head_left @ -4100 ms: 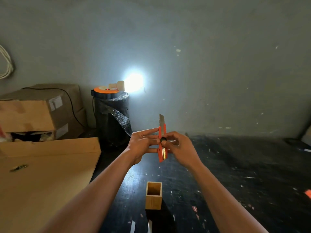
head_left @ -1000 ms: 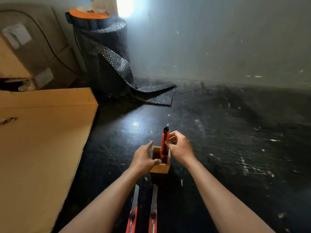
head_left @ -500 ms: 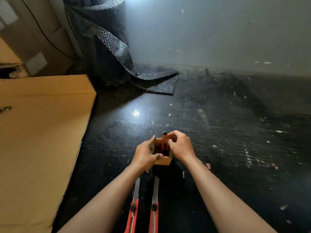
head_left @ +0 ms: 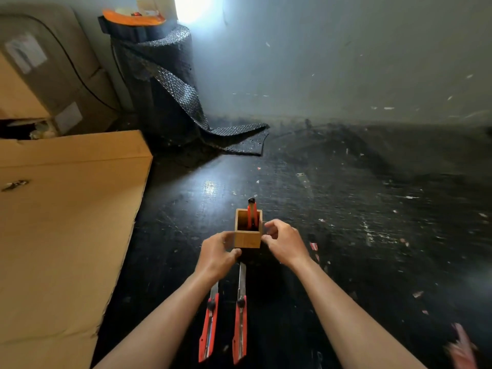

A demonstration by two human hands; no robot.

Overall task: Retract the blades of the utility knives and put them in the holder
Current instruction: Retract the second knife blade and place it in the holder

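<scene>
Holder (head_left: 248,237): light wood, smooth, matt. Knife in it (head_left: 251,214): red plastic w/ black tip. Two utility knives (head_left: 239,323) on floor: red plastic bodies, bare metal blades, dull sheen. Floor (head_left: 346,209): black, scuffed, semi-glossy w/ glare spot. Box (head_left: 66,222): matt brown cardboard. Roll (head_left: 165,83): black bubble wrap, shiny.

Knife (head_left: 251,214) lower half hidden inside holder (head_left: 247,238), blurred pink object (head_left: 462,347) at edge

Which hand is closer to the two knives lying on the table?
Left. The left hand sits just above the blades of the two knives, its arm crossing the leftmost one. The right hand is further off, right of the wooden holder.
</scene>
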